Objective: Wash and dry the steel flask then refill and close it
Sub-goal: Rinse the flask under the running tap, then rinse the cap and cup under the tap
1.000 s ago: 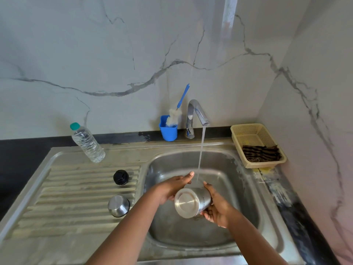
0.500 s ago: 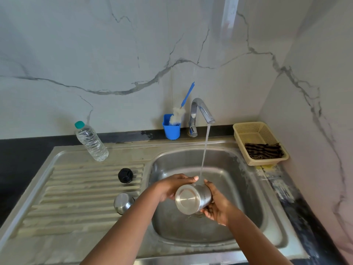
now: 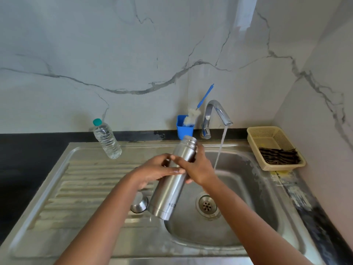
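The steel flask (image 3: 170, 190), uncapped and mouth up, leans to the right over the left edge of the sink basin (image 3: 246, 217). My left hand (image 3: 152, 171) grips its middle from the left and my right hand (image 3: 198, 165) grips its upper part from the right. Water runs from the tap (image 3: 217, 113) just right of the flask, missing it. The flask's steel cup lid (image 3: 139, 204) stands on the drainboard beside the flask's base. The black stopper is hidden behind my left hand.
A plastic water bottle (image 3: 107, 139) stands at the back of the drainboard (image 3: 76, 188). A blue cup (image 3: 184, 128) with a bottle brush (image 3: 194, 111) sits left of the tap. A beige basket (image 3: 275, 148) holding a dark striped cloth (image 3: 278, 155) sits at the right, by the wall.
The flask was lying mouth away under the running water; both hands have lifted it left out of the stream and turned it nearly upright.
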